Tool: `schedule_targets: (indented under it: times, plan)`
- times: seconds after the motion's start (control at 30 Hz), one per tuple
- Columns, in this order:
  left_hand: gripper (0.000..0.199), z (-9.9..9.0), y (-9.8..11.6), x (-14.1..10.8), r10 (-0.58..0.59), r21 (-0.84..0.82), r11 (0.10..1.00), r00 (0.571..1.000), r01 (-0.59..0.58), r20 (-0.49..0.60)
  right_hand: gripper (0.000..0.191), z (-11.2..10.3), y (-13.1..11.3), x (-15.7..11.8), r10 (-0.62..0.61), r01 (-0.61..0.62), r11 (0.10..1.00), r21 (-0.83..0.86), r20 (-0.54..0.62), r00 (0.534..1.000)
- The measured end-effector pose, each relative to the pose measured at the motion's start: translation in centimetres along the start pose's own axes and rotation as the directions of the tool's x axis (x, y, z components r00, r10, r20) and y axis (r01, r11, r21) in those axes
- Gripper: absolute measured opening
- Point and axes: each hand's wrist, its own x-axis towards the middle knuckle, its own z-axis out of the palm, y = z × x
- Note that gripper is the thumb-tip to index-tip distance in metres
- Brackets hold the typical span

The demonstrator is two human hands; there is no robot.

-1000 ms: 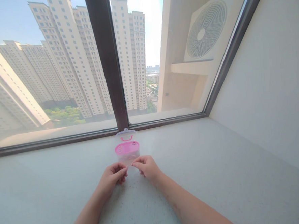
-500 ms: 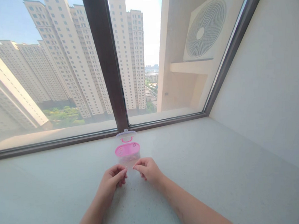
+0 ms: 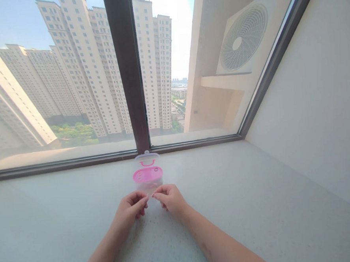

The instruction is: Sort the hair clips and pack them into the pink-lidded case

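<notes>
A small clear plastic box (image 3: 148, 184) with a pink inner tray (image 3: 147, 174) stands on the sill by the window frame. Its clear lid (image 3: 147, 159), with a pink handle, is raised at the back. A few tiny ring-like items lie on the pink tray, too small to name. In front of the box, my left hand (image 3: 131, 206) is closed in a pinch of thumb and forefinger. My right hand (image 3: 171, 198) pinches opposite it, the fingertips a small gap apart. Whatever the fingertips hold is too small to make out.
The pale speckled windowsill (image 3: 64, 217) spreads around my hands. Behind the box runs a dark window frame (image 3: 139, 121) with glass panes. A white wall (image 3: 309, 99) bounds the right side. Tall buildings and an air-conditioner unit (image 3: 242, 40) stand outside the glass.
My right hand has moved slightly left, narrowing the gap between the fingertips. Both hands stay pinched. The view has tilted a little; the box stays in place.
</notes>
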Motion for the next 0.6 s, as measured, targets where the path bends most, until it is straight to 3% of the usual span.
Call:
schedule_targets:
  times: [0.43,0.6]
  plan:
    - [0.029,-0.02,-0.09,0.49,-0.006,-0.069,0.998,0.999,0.003,-0.033,0.016,0.46,-0.15,-0.02,-0.068,0.067,0.995,-0.077,-0.013,0.998]
    - [0.030,0.07,-0.01,0.37,-0.003,-0.056,0.998,1.000,0.002,-0.025,0.016,0.31,-0.57,0.05,0.002,-0.004,0.999,-0.041,-0.047,0.999]
